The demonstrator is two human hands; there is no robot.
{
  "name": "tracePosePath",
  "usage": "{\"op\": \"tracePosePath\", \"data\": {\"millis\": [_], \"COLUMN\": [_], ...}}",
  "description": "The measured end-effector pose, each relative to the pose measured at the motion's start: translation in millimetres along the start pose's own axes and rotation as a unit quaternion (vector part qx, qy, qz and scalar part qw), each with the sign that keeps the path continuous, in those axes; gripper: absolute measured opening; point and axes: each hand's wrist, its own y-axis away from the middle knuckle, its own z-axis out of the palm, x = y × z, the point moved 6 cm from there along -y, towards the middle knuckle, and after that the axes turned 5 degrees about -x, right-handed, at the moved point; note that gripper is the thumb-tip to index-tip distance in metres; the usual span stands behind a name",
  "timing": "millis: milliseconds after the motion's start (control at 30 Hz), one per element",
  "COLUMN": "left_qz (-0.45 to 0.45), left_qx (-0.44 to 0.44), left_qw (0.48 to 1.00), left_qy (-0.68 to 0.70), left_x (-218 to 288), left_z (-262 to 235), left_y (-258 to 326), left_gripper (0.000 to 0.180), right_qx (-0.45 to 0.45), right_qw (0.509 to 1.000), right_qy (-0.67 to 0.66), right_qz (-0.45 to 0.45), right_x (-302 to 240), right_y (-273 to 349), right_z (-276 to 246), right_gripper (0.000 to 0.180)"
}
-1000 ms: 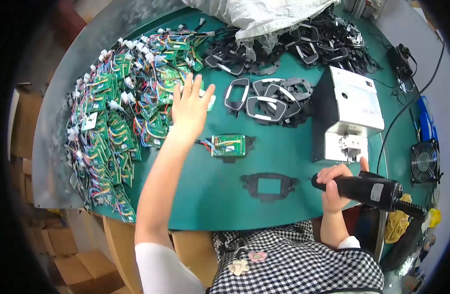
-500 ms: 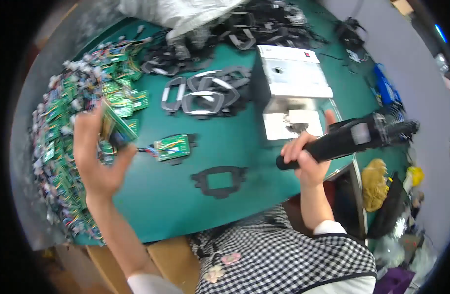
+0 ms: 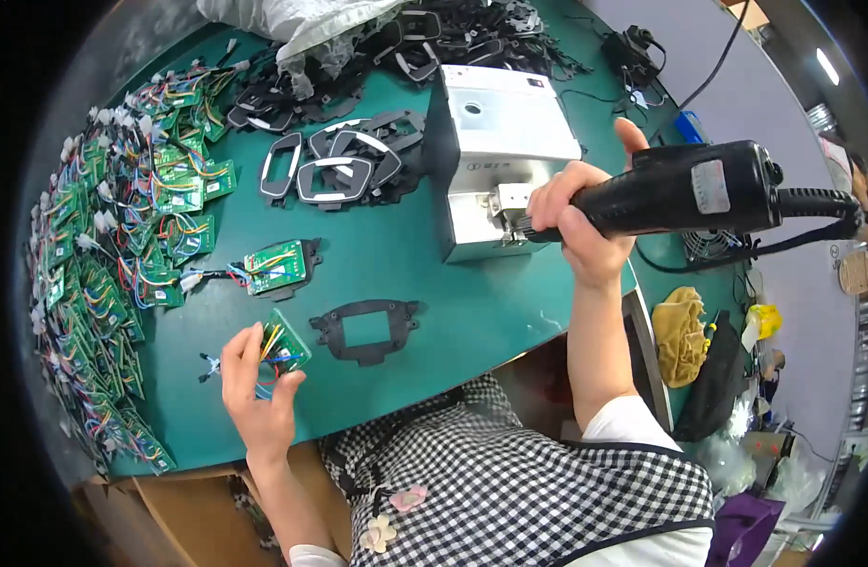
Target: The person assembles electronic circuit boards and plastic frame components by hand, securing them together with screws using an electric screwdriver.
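Note:
My left hand [image 3: 261, 397] grips a green circuit board [image 3: 288, 342] with coloured wires, tilted just above the table. To its right lies a black plastic frame [image 3: 396, 329] with a rectangular opening. A little farther back, another circuit board [image 3: 279, 266] sits on a similar black frame, its wires trailing left. My right hand [image 3: 590, 222] is wrapped round a black electric screwdriver [image 3: 670, 192], thumb side toward me and one finger raised. The screwdriver's front end reaches the outlet of the silver screw feeder [image 3: 510, 113]; its very tip is hidden there.
A large heap of wired circuit boards [image 3: 94, 274] covers the left side. Grey-edged frames [image 3: 335, 180] are piled farther back, with more black parts [image 3: 453, 38] behind. The screwdriver's cable [image 3: 817, 203] loops on the right. A tan cloth [image 3: 678, 335] lies right of the table edge.
My left hand has come away from the heap, toward me and right, bringing a circuit board near the bare frame. My right hand has brought the screwdriver's front end to the screw feeder.

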Motion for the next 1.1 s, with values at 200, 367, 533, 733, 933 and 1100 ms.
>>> {"op": "tracePosePath", "data": {"millis": [200,367,533,733,933,1100], "left_qz": [0.061,0.095,0.117,0.095,0.087,0.078], "left_qx": [-0.068,-0.146,-0.194,-0.209,-0.203,-0.201], "left_qw": [0.990,0.976,0.964,0.965,0.966,0.967], "left_qy": [-0.107,-0.133,-0.139,-0.127,-0.133,-0.138], "left_x": [19,30,29,23,25,27], "left_z": [22,54,73,81,81,84], "left_y": [-20,-27,-32,-33,-33,-34], "left_gripper": [0.056,0.052,0.048,0.049,0.050,0.051], "right_qx": [0.038,0.122,0.095,0.046,-0.043,-0.089], "right_qw": [0.991,0.989,0.988,0.986,0.972,0.981], "right_qy": [0.120,-0.071,-0.088,-0.083,-0.132,-0.015], "right_qz": [0.038,0.052,0.086,0.136,0.191,0.170], "right_x": [0,7,31,60,79,70], "right_y": [-11,28,34,40,42,45], "right_z": [6,36,86,100,107,101], "right_gripper": [0.071,0.083,0.090,0.087,0.058,0.057]}}
